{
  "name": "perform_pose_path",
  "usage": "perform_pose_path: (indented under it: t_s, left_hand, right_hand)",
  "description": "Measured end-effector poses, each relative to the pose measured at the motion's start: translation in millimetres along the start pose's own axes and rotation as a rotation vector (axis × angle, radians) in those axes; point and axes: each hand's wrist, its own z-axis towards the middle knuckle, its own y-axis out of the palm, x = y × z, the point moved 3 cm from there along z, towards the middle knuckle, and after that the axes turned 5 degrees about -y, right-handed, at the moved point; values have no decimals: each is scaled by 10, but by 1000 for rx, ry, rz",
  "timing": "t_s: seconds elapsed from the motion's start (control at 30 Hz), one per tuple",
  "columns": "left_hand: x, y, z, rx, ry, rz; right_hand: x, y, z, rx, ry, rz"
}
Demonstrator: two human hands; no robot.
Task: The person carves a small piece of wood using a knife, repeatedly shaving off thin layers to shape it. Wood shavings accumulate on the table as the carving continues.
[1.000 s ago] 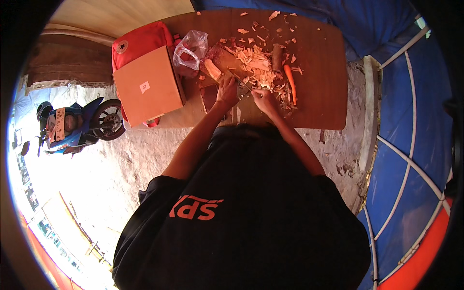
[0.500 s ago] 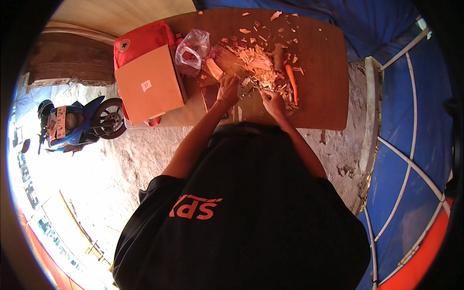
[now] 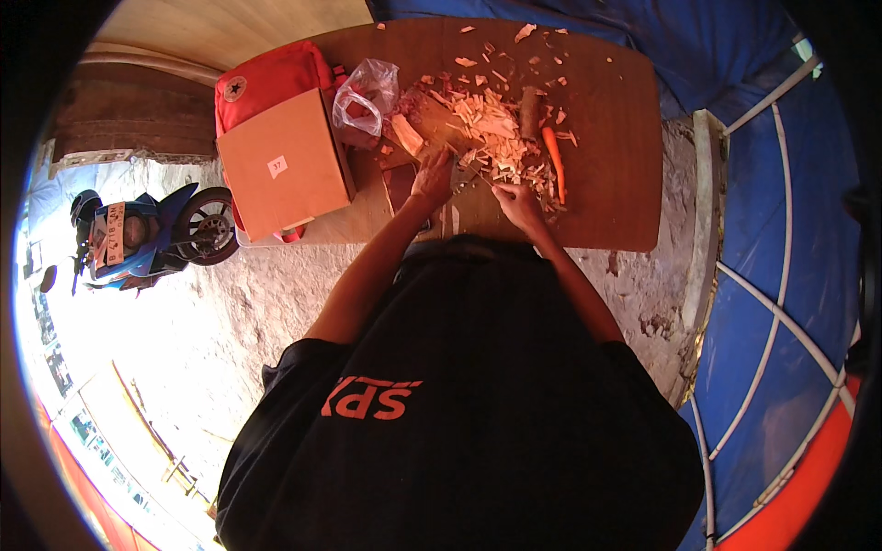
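Pale wood chips point(image 3: 487, 124) litter the brown counter point(image 3: 606, 119); an orange carrot point(image 3: 555, 163), a red bag point(image 3: 266, 78), a tan box point(image 3: 283, 165).

Cardboard box point(image 3: 285, 170) on red bag point(image 3: 266, 78), plastic bag point(image 3: 366, 96), blue motorbike point(image 3: 147, 234).

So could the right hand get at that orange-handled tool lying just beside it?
Probably yes. The orange-handled tool lies in the open among the wood chips, just beyond the right hand, with nothing lying over it. The hand seems to hold a blade, though.
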Motion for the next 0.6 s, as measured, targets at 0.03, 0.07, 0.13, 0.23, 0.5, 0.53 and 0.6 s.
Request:
perform_pose_path:
  t_s: [0.03, 0.07, 0.13, 0.23, 0.5, 0.53, 0.6]
  left_hand:
    - [5, 6, -8, -24, -11, 3]
    - [12, -7, -11, 1, -5, 2]
    - [29, -7, -16, -22, -15, 0]
    - [29, -32, -27, -37, -28, 60]
    - [54, -54, -37, -4, -27, 59]
    - [52, -52, -30, -23, -32, 61]
    - [46, -65, -29, -7, -25, 10]
  right_hand:
    - [-1, 22, 24, -5, 8, -16]
    - [-1, 57, 66, -20, 48, -42]
    - [-28, 115, 145, -12, 52, -28]
    - [-109, 159, 170, 39, -39, 39]
    - [-5, -133, -246, 65, -11, -25]
    - [-8, -129, -236, 72, -15, -4]
    - [-43, -73, -147, 71, -50, -7]
